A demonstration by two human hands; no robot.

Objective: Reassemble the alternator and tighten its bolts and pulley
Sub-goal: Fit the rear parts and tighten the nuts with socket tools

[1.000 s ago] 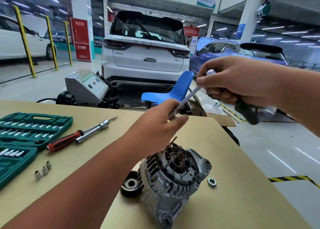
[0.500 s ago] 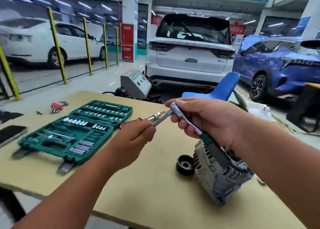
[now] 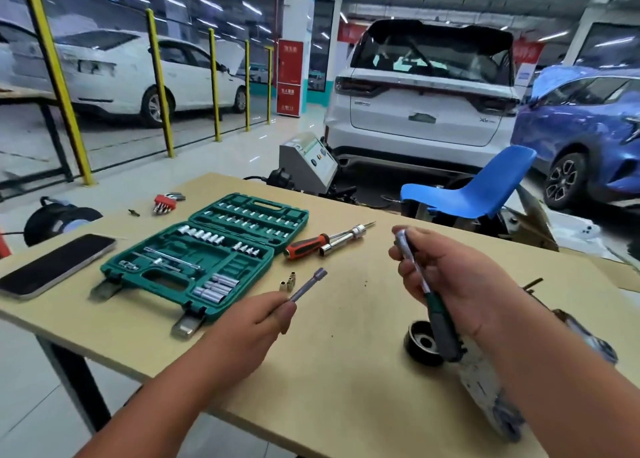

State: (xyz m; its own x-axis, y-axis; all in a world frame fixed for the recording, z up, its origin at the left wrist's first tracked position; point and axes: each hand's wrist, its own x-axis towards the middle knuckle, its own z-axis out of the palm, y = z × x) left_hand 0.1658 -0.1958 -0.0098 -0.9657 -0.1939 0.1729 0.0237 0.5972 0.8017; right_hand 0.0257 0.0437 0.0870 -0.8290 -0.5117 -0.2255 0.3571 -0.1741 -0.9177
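Now left hand [image 3: 258, 322] pinches extension bar [image 3: 309, 284]; right hand [image 3: 446, 281] grips ratchet [image 3: 427, 295] (green-handled)

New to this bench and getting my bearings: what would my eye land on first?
The two hands at centre: the left hand pinches a slim extension bar, the right hand grips a green-handled ratchet above the table. Left of them lies an open green socket set. The alternator is mostly hidden behind the right forearm.

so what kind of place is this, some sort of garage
Most likely a car repair workshop or training bay. Parked cars, such as the white SUV, stand just behind the workbench, an open green socket set lies on it, and the right hand holds a ratchet near the alternator.
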